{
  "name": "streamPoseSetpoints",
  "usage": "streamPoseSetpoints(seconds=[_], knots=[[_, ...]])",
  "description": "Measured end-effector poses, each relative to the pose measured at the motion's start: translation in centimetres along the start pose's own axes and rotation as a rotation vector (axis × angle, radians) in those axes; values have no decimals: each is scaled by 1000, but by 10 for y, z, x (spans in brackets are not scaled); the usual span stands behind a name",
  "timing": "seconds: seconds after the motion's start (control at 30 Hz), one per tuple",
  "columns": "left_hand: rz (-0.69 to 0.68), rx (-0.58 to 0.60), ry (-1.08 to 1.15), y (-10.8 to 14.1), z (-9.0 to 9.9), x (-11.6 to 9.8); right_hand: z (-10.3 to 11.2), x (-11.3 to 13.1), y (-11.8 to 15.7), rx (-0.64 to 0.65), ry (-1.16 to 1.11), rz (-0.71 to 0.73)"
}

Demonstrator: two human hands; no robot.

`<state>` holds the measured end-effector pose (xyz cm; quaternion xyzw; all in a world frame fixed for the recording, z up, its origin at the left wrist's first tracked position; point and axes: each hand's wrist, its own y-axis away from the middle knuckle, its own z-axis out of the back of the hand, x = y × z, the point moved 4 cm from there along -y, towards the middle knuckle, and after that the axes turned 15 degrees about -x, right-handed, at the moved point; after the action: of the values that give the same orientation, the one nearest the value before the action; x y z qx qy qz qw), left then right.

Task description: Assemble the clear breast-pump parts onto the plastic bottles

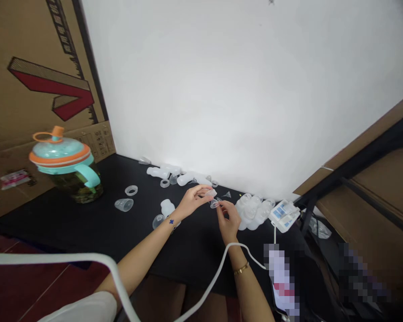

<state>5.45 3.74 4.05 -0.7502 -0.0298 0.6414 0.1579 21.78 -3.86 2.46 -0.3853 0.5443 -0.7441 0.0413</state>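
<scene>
We are looking down at a black-covered table pushed against a white wall (221,89), with both bare hands working together near its far edge. Our left hand (193,201) is closed in a pinch, its fingertips gripping a small clear plastic piece (211,193), while our right hand (227,219) pinches a clear funnel-shaped piece (215,204) just below it. The two pieces meet between the hands, though we cannot tell whether they are joined. A fingertip grip suits parts this small and light, and it leaves them visible from above. Around the hands lie more loose parts: a clear cup (123,205), a clear ring (130,190), a clear dome (158,221), a white bottle (167,207), and a row of milky plastic bottles (186,179) against the wall. To the right, a heap of clear moulded pieces (253,211) sits beside a white electric unit (284,215). Its white tube (221,268) droops toward us across our right forearm, apparently slack because it is not pulled tight. A turquoise-and-orange lidded jug (58,154) stands well apart at the left, in front of a cardboard sheet (36,80), away from the small parts.
</scene>
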Motion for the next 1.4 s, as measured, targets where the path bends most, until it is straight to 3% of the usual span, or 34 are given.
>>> streamPoseSetpoints(seconds=[0.33,1.17,1.4], knots=[[2,125,-89,6,-8,-1,2,1,0,-9,5,6],[59,213,-75,7,-12,4,0,-9,5,-64,-53,-123],[48,208,-118,7,-12,2,-2,-4,2,43,-42,-116]])
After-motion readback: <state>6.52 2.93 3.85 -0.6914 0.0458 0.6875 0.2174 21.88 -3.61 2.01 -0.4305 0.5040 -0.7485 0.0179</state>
